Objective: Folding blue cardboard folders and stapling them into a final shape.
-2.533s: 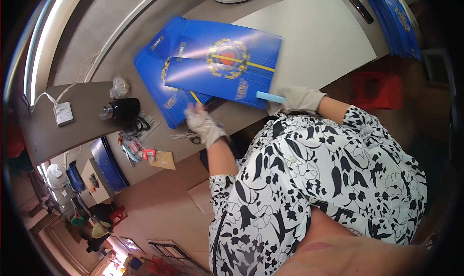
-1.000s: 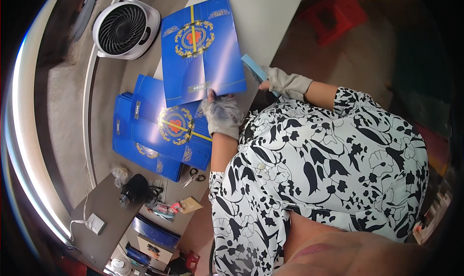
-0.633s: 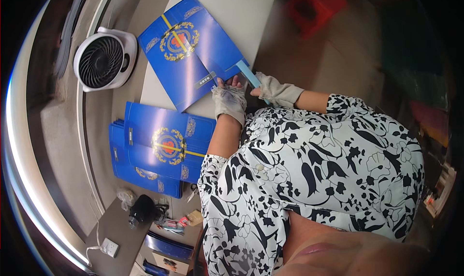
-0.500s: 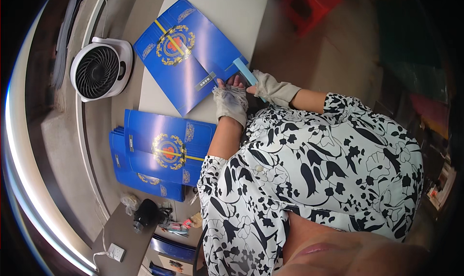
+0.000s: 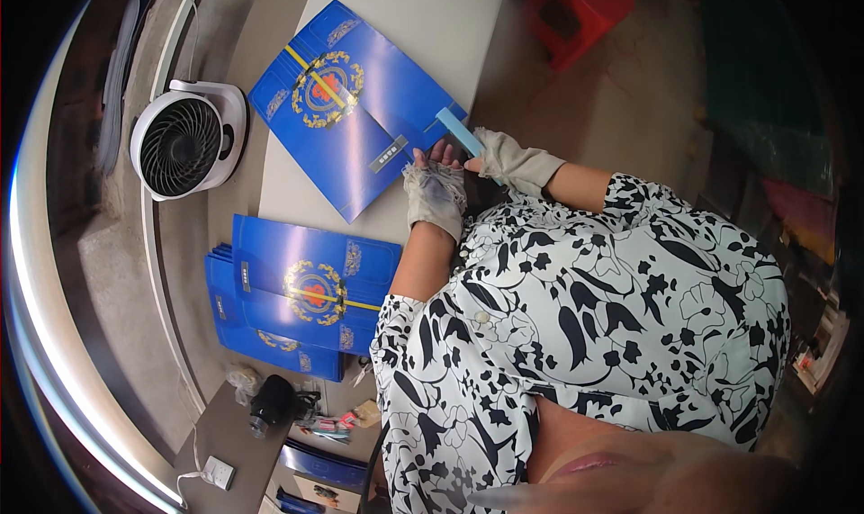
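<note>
So the light-blue bar [image 5: 463,134] is gripped in the right hand [image 5: 517,163], fingers closed around its near end, and its far end is stuck out over the corner of the blue folder [image 5: 360,109]. The left hand [image 5: 436,190] is placed right next to it, fingers loosely curled at the folder's near edge; whether the edge is actually pinched or just touched can't be told from here. Both hands are covered by pale, frayed gloves with the fingertips left bare.

The folder itself is laid at a slant on a big white sheet [image 5: 441,28], and it's decorated with a yellow stripe and a red-and-gold emblem. Off to the left arm's side, more blue folders [image 5: 261,262] are stacked in two overlapping piles. Beyond the sheet, a round white fan [image 5: 183,140] with dark blades is parked by the wall. Farther along, a black bottle [image 5: 273,401] can be seen near a white power socket [image 5: 216,472], and a red plastic stool [image 5: 589,14] is set on the floor.
</note>
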`<state>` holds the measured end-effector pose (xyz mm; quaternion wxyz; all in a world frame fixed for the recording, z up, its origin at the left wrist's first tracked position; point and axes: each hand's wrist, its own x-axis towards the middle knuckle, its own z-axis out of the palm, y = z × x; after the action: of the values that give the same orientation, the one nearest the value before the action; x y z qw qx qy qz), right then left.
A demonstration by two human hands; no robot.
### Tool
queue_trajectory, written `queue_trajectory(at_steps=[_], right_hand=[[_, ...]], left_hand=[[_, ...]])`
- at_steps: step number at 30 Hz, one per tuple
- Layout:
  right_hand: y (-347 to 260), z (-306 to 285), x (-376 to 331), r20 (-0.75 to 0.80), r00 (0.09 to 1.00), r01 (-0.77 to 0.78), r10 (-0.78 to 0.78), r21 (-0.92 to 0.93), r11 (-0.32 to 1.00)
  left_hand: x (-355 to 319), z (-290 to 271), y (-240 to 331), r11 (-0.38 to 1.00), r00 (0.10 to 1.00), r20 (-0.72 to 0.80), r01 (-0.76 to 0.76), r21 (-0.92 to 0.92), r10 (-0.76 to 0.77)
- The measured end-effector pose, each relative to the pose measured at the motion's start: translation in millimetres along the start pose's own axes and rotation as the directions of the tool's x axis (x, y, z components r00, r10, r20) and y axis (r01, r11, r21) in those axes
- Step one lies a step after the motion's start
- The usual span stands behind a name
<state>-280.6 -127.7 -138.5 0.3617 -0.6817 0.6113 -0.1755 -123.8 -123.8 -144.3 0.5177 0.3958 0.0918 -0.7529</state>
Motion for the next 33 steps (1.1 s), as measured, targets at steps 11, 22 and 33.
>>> queue_trajectory(at_steps=[11, 22, 33], right_hand=[[2, -52, 19, 0.31, 0.853, -0.523, 0.421, 0.525, 0.672], [3, -15, 29, 0.37, 0.929, -0.294, 0.013, 0.714, 0.636], [-22, 14, 21, 0.386, 0.917, -0.261, 0.103, 0.385, 0.885]], left_hand=[[-46, -42, 60, 0.968, 0.955, -0.239, -0.211, -0.137, 0.174], [-1, -37, 73, 0.99, 0.996, 0.046, -0.086, 0.115, 0.081], [19, -16, 63, 0.903, 0.961, -0.096, -0.206, 0.377, 0.259]])
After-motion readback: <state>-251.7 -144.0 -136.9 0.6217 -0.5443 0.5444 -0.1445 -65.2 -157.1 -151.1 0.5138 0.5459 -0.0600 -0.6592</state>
